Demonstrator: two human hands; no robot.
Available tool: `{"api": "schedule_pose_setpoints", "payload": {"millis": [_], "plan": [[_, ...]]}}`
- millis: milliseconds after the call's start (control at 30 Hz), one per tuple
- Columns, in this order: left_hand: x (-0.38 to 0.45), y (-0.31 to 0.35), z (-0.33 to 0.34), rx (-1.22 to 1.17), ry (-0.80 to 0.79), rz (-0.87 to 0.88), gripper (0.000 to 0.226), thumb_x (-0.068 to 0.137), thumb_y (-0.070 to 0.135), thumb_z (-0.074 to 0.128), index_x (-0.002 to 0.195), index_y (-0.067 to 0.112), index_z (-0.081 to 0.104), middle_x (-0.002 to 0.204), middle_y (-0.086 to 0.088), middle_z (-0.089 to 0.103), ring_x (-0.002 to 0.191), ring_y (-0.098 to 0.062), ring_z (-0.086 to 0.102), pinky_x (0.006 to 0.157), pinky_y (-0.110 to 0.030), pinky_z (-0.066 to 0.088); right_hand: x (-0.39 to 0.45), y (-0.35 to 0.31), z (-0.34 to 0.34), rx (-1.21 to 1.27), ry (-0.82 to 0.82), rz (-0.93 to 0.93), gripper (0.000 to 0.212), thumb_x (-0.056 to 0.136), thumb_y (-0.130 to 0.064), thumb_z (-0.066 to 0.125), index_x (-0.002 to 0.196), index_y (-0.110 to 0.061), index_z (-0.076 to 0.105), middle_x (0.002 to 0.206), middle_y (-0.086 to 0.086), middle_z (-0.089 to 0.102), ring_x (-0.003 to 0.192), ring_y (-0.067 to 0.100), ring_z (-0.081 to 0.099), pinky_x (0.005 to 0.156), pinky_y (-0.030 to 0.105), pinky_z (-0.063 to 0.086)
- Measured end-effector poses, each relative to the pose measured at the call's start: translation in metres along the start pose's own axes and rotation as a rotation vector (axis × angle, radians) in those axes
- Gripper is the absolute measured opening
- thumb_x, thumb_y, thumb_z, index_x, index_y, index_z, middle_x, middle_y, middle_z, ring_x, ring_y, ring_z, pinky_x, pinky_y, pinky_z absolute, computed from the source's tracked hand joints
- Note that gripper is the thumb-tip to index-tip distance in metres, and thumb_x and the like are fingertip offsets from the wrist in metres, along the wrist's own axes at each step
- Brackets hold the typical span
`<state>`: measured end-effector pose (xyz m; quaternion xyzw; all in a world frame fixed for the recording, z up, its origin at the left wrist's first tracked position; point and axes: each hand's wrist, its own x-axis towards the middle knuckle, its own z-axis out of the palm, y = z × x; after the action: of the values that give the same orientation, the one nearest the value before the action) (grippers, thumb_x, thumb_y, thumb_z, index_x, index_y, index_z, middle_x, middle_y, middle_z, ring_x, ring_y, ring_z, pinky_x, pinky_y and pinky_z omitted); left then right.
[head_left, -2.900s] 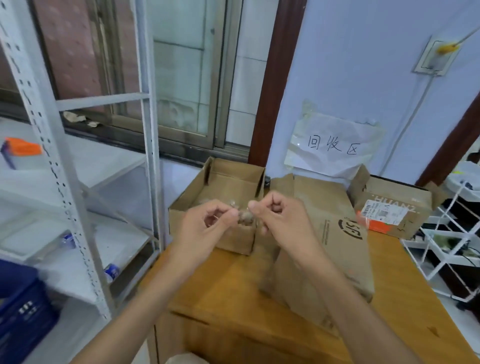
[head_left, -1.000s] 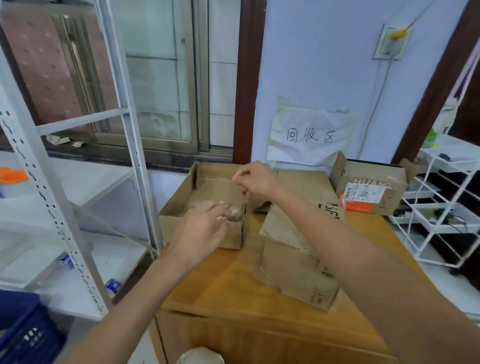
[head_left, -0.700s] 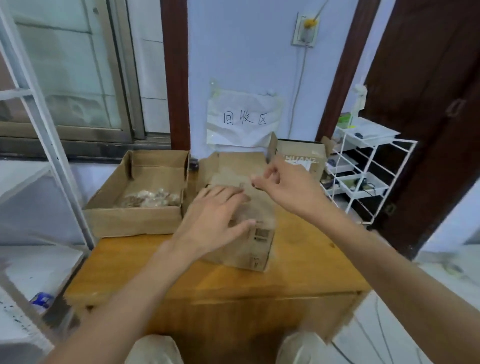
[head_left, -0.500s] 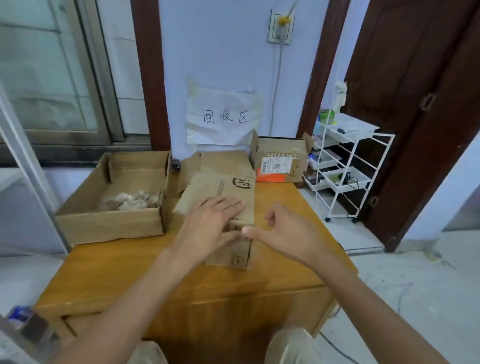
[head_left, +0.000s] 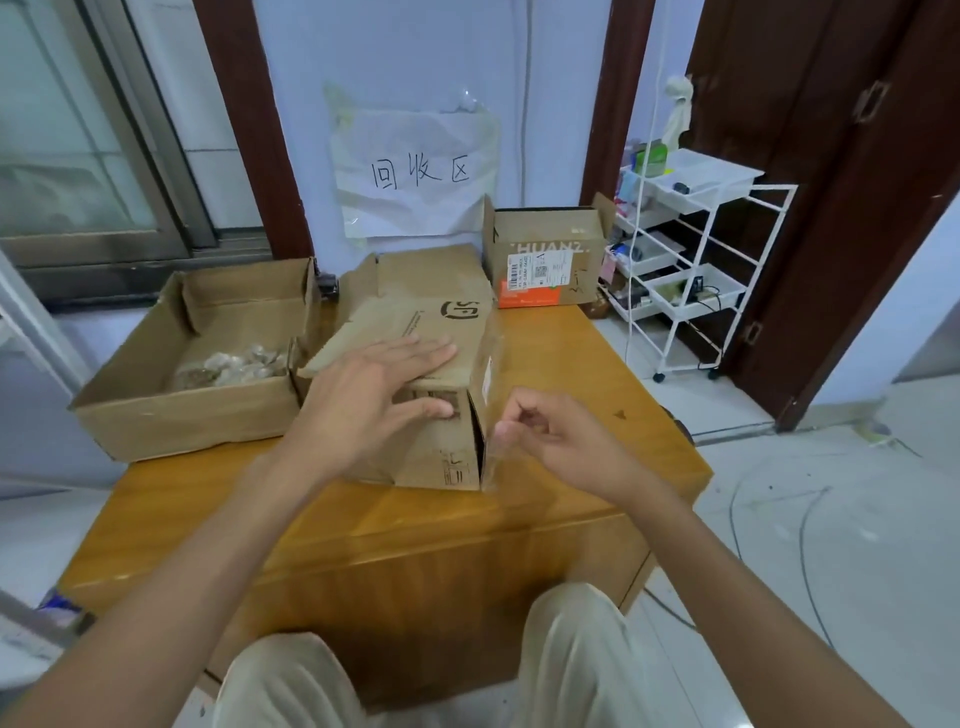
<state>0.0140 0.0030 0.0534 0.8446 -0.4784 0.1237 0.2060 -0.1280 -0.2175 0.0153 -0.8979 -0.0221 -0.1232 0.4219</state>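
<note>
The person's knees (head_left: 571, 654) are closest to me, drawn up to the front edge of the wooden surface (head_left: 571, 364). Just past that edge, mid-surface, sits the cardboard box (head_left: 441, 457) being worked on. The left hand (head_left: 374, 395) lies flat on its lid, fingers straight and spread, pressing down. The right hand (head_left: 550, 436) is at the box's near right corner, fingers curled. Thumb and forefinger are together on what looks like a strip of clear tape (head_left: 491, 467) running up that corner.

I'd say the step is stripping tape off the box. The next move calls for a steady pull away along the corner while the left hand pins the box. On the right the surface is bare out to its edge, which leaves room for that pull. On the left, an open carton (head_left: 182, 421) stands just beside the box and holds crumpled tape wads (head_left: 234, 364), a likely place to drop the strip. Farther back, a labelled box (head_left: 545, 244) stands by the wall, and a white trolley (head_left: 691, 249) is off to the right.
</note>
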Motion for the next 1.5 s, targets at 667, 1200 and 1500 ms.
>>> {"api": "schedule_pose_setpoints", "payload": {"millis": [667,1200,1500], "plan": [[-0.025,0.046,-0.022,-0.525,0.316,-0.213,0.038,0.097,0.048,0.060,0.135,0.044,0.054,0.137,0.027,0.052,0.138,-0.003,0.039,0.113,-0.041,0.035,0.004,-0.077,0.002,0.325,0.047,-0.103,0.020,0.107,-0.010,0.056,0.091,0.000,0.058,0.076,0.006,0.063,0.071,0.013,0.062,0.070,0.033,0.052],[-0.033,0.055,0.001,-0.422,0.546,-0.231,0.023,0.084,0.036,0.073,0.087,0.023,0.054,0.093,0.012,0.056,0.095,-0.016,0.058,0.079,-0.040,0.051,-0.017,-0.080,0.040,0.012,0.374,-0.083,0.025,0.095,-0.057,0.061,0.105,-0.035,0.059,0.084,-0.009,0.059,0.077,0.013,0.061,0.068,0.041,0.055],[-0.044,0.056,0.024,-0.513,0.498,-0.156,0.031,0.083,0.040,0.075,0.103,0.019,0.065,0.112,0.010,0.062,0.118,-0.017,0.059,0.099,-0.042,0.050,-0.019,-0.064,0.023,0.301,0.100,0.083,0.011,0.096,-0.027,0.073,0.087,-0.020,0.072,0.079,-0.001,0.064,0.075,0.008,0.057,0.069,0.019,0.046]]}}
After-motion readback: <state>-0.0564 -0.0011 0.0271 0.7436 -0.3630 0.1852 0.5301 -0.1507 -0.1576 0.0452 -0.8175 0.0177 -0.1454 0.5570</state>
